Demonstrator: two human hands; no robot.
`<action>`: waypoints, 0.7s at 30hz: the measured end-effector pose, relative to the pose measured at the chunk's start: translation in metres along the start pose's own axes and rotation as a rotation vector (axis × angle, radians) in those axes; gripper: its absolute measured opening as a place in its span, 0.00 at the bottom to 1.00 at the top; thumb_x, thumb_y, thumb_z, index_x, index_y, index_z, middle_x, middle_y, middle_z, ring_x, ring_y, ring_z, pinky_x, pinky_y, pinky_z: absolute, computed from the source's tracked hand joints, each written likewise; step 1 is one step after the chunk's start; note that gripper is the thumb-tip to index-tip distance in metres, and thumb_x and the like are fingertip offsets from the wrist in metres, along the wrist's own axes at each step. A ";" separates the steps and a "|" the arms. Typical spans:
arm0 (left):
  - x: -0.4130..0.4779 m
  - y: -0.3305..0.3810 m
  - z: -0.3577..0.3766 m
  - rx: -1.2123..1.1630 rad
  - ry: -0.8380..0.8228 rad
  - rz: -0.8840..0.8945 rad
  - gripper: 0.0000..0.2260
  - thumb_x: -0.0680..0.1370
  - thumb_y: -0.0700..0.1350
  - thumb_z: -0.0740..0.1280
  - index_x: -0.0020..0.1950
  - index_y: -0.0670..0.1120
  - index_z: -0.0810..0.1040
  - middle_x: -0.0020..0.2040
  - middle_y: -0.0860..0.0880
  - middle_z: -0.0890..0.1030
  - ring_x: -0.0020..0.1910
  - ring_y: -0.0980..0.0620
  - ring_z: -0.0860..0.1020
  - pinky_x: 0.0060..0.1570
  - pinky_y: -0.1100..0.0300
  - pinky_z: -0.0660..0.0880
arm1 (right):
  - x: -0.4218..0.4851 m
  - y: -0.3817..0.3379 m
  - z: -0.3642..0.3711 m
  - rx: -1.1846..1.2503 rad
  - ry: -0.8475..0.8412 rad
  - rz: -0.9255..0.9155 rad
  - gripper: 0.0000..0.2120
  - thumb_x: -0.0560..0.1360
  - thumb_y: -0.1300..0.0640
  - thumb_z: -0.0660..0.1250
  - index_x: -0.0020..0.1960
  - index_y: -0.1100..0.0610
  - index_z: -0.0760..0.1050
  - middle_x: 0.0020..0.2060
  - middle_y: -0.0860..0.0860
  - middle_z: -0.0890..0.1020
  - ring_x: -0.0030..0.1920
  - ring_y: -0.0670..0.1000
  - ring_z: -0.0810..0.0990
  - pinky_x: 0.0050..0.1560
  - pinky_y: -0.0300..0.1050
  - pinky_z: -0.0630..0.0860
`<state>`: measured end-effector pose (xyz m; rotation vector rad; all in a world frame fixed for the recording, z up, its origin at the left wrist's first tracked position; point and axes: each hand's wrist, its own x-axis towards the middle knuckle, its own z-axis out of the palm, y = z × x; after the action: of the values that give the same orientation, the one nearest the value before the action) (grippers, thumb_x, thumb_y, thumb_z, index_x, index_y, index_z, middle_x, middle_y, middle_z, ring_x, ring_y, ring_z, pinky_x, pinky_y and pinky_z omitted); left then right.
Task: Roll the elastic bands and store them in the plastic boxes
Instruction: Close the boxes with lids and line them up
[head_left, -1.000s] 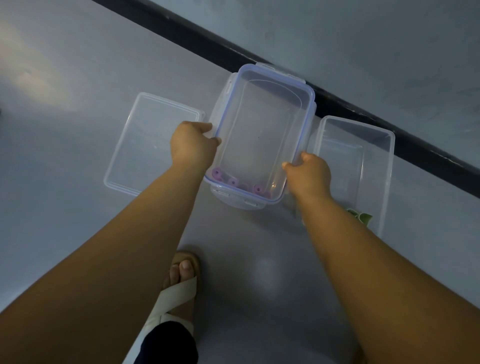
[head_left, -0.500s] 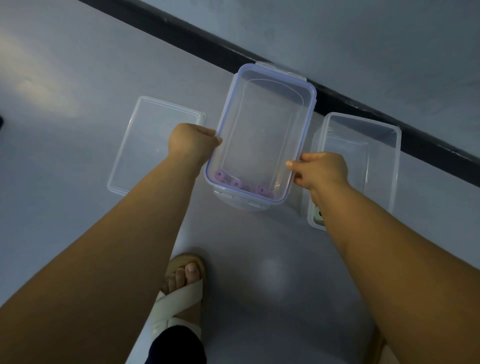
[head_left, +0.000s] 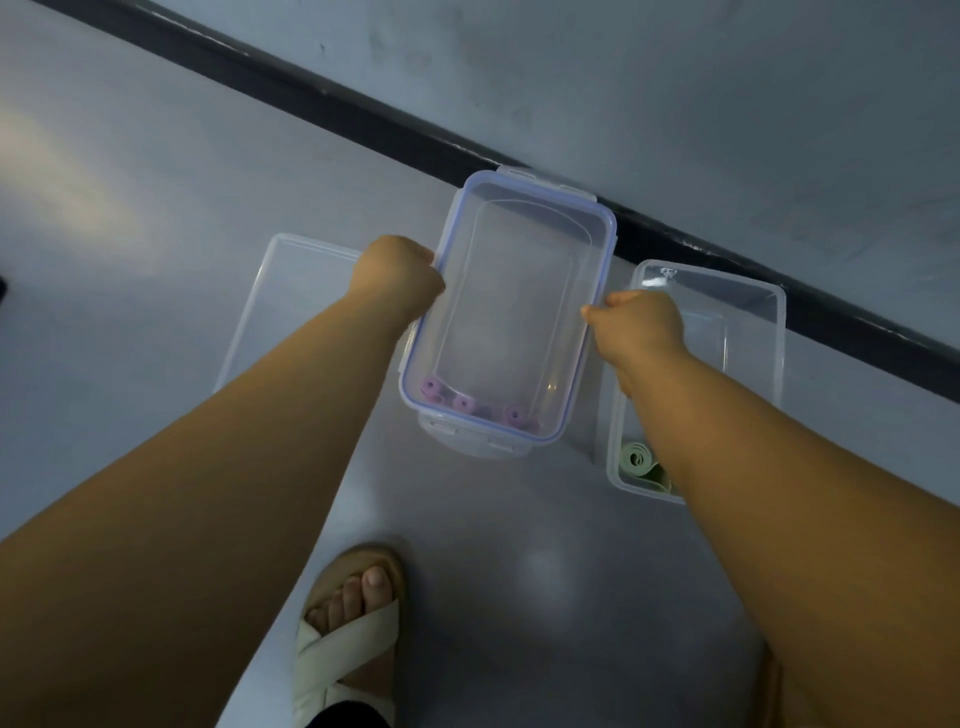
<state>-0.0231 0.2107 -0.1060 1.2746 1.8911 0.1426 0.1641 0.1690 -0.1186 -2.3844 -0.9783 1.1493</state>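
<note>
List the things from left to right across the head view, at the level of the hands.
From the left: clear lid → left hand → blue-rimmed box holding purple rolls → right hand → open clear box.

Clear glossy plastic box (head_left: 592, 291), smooth glossy grey floor (head_left: 156, 171).

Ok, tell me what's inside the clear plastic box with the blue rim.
At least three purple rolled elastic bands lie at the near end of the clear blue-rimmed plastic box. Nothing else shows; the left hand and right hand cover parts of its long sides.
</note>
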 end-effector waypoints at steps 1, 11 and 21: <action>0.002 0.005 0.000 -0.001 0.010 -0.002 0.15 0.77 0.40 0.64 0.62 0.36 0.76 0.54 0.41 0.76 0.60 0.40 0.75 0.62 0.51 0.70 | 0.006 -0.005 0.000 -0.002 0.007 -0.006 0.15 0.76 0.58 0.64 0.58 0.68 0.76 0.56 0.64 0.79 0.56 0.61 0.78 0.56 0.51 0.73; 0.012 0.010 0.003 -0.263 -0.003 -0.134 0.14 0.77 0.44 0.66 0.61 0.39 0.77 0.50 0.43 0.75 0.51 0.44 0.76 0.60 0.49 0.74 | 0.035 -0.003 0.011 0.105 -0.021 0.076 0.10 0.75 0.57 0.67 0.53 0.61 0.79 0.50 0.60 0.82 0.51 0.61 0.81 0.57 0.56 0.77; 0.012 0.010 0.002 -0.327 -0.023 -0.163 0.14 0.78 0.44 0.65 0.61 0.40 0.77 0.50 0.43 0.75 0.47 0.47 0.73 0.61 0.50 0.74 | 0.037 -0.005 0.007 0.185 -0.070 0.119 0.11 0.75 0.59 0.66 0.56 0.63 0.77 0.54 0.60 0.81 0.55 0.61 0.79 0.59 0.56 0.75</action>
<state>-0.0163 0.2248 -0.1085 0.8956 1.8522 0.3353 0.1729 0.1978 -0.1410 -2.2935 -0.7237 1.3134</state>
